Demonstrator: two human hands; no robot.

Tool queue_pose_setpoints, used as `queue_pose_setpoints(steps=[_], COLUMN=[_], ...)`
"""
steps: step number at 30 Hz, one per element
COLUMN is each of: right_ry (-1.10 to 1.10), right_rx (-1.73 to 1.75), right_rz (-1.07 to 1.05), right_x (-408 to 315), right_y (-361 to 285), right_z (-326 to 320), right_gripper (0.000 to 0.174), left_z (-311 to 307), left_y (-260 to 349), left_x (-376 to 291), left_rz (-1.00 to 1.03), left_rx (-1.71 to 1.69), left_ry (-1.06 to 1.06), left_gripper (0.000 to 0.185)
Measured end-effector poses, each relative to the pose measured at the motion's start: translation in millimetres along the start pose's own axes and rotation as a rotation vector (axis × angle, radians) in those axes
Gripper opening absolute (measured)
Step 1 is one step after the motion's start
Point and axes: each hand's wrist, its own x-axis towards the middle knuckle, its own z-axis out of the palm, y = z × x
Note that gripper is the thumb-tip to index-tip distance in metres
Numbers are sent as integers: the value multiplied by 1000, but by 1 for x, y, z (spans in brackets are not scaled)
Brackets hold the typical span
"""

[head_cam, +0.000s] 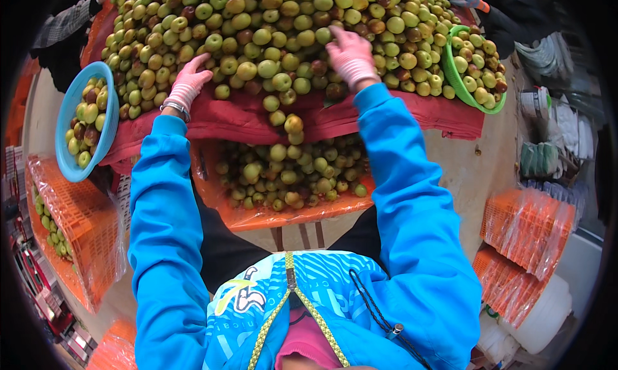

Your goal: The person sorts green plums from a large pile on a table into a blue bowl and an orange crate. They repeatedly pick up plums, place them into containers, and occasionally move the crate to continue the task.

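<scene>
A wide heap of green and brownish jujubes (265, 42) lies on a red cloth (227, 116). My left hand (189, 80), in a pink-and-white striped glove, rests at the heap's near left edge with fingers apart. Farther right, my right hand (351, 56), gloved alike, reaches onto the fruit with its fingers spread and nothing held. Between the hands a line of jujubes (287, 116) spills over the cloth's front edge. Below it, an orange crate (270, 220) with a plastic liner holds more fruit.
A blue basket (62, 128) of jujubes stands at the left, a green basket (451, 71) at the right. Lined orange crates (82, 225) stand lower left, with stacked orange crates (528, 225) at the right. Other people's arms (65, 25) show at both upper corners.
</scene>
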Motion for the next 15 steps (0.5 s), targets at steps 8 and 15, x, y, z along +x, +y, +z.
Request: queue_pose_setpoints(steps=[8, 15], right_ry=[72, 272], right_rx=[20, -106], right_rz=[-383, -123], right_x=[-71, -37], right_y=[-82, -27], right_z=[26, -3], right_gripper=[62, 14], left_z=[24, 31], left_y=[18, -28], left_x=[-19, -8], left_rz=[0, 317], left_rx=[229, 314], left_ry=[-88, -142], left_gripper=[66, 64])
